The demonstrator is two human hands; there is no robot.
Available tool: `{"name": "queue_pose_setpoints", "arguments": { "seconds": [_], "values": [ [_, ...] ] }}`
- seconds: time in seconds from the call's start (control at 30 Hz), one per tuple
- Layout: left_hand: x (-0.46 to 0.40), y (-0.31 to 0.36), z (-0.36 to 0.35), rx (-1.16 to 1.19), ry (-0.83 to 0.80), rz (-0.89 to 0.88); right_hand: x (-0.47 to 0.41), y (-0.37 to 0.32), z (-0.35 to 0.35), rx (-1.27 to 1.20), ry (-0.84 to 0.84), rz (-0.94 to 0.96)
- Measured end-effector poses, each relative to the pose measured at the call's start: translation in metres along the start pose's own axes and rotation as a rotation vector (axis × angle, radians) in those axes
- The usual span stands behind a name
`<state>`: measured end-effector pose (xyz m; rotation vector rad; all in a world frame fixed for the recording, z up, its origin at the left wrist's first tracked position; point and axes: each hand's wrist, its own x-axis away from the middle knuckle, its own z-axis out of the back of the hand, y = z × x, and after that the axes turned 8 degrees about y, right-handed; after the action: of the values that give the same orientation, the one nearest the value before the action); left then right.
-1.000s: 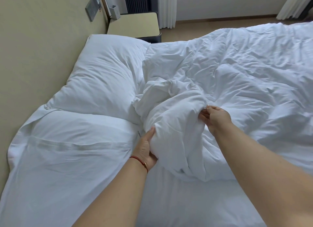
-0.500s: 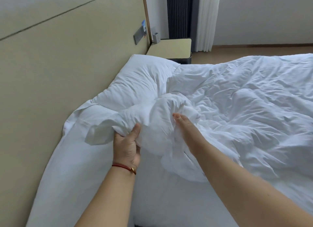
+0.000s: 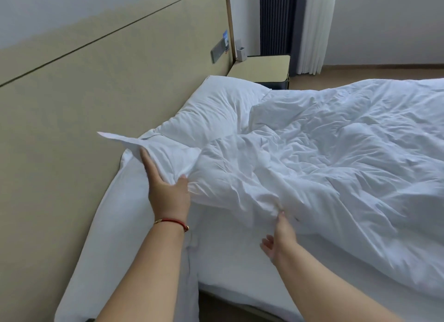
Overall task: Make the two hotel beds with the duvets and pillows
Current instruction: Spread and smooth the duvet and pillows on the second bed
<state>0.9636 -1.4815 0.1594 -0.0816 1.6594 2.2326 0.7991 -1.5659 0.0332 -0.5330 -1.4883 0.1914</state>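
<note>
A crumpled white duvet [image 3: 324, 158] covers most of the bed. My left hand [image 3: 167, 192] grips its near corner, fingers under the fabric and thumb on top, and holds that corner lifted toward the headboard. My right hand [image 3: 278, 237] is lower, at the duvet's near edge; its fingers stretch up and touch the hem, with the thumb spread apart. A plump white pillow [image 3: 216, 110] lies at the far head of the bed, partly under the duvet. A second, flatter pillow [image 3: 113, 237] lies along the headboard near me. Bare white sheet [image 3: 240, 269] shows below the duvet.
A beige headboard panel [image 3: 96, 101] runs along the left, with a switch plate [image 3: 218, 50]. Beyond the bed stands a beige nightstand [image 3: 259, 68] with a small white box [image 3: 241, 54]. White curtains [image 3: 312, 29] and wooden floor [image 3: 360, 69] are behind.
My left hand has pulled the bunched duvet corner out toward the headboard, spreading it flatter. My right hand has let go of the bundle and dropped to the duvet's near edge.
</note>
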Motion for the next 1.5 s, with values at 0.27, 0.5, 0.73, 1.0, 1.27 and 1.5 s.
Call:
{"name": "queue_pose_setpoints", "arguments": {
  "seconds": [0.27,0.5,0.73,1.0,1.27,1.5],
  "values": [
    [0.019,-0.011,0.07,-0.009,0.06,0.067,0.013,-0.021,0.024,-0.786,-0.299,-0.055],
    [0.039,0.007,0.056,-0.191,-0.176,-0.064,0.064,-0.033,0.084,-0.622,0.279,0.304],
    [0.057,0.044,0.037,-0.145,-0.23,-0.104,0.149,-0.06,0.158,-0.882,0.163,0.955],
    [0.046,0.06,0.009,-0.105,-0.149,-0.029,0.148,-0.1,0.15,-0.295,0.287,0.952],
    [0.048,0.028,-0.065,-0.325,-0.307,0.04,0.047,-0.105,0.145,-0.098,0.558,0.574],
    [-0.014,0.063,-0.185,-0.161,-0.439,-0.067,0.002,-0.233,0.095,-0.137,0.489,0.738]
  ]
}}
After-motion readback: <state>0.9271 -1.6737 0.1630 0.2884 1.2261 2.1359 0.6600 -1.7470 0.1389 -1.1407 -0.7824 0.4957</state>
